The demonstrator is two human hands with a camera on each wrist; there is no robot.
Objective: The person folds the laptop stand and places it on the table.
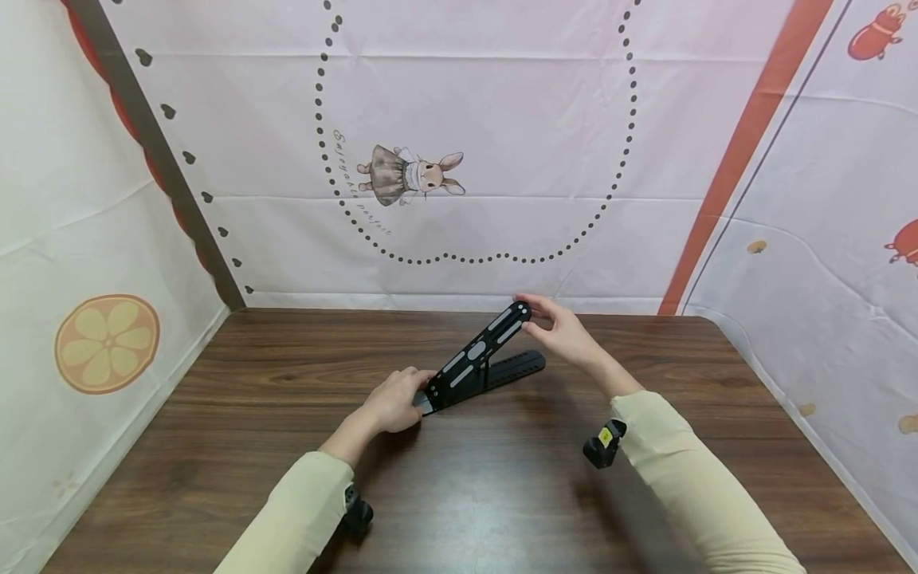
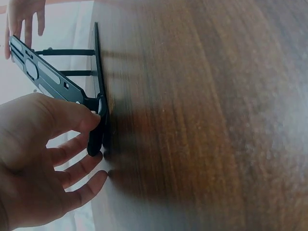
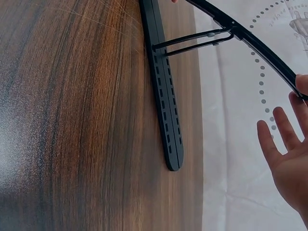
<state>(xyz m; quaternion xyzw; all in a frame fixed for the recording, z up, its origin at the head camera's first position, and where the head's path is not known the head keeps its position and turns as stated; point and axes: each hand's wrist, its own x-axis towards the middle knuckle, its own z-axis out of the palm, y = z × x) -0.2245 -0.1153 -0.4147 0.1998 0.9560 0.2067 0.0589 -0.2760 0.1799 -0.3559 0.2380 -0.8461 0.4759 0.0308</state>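
A black folding laptop stand (image 1: 459,368) with pale grey pads sits near the back of the table, its upper arm (image 2: 53,79) tilted up from the flat slotted base (image 3: 166,103). Two thin struts (image 3: 192,41) link the arm to the base, as the right wrist view shows. My left hand (image 1: 393,400) grips the hinged end at the left, with the thumb (image 2: 79,115) on its front lip. At the raised tip, my right hand (image 1: 565,333) pinches the arm between thumb and fingers. The other right fingers (image 3: 269,144) spread below it.
The brown wooden table (image 1: 459,494) ends at a white printed cloth (image 1: 502,159) behind it. Similar cloth stands on the left (image 1: 43,319) and right (image 1: 846,279). Small black cameras are strapped on the left wrist (image 1: 356,512) and the right wrist (image 1: 604,445).
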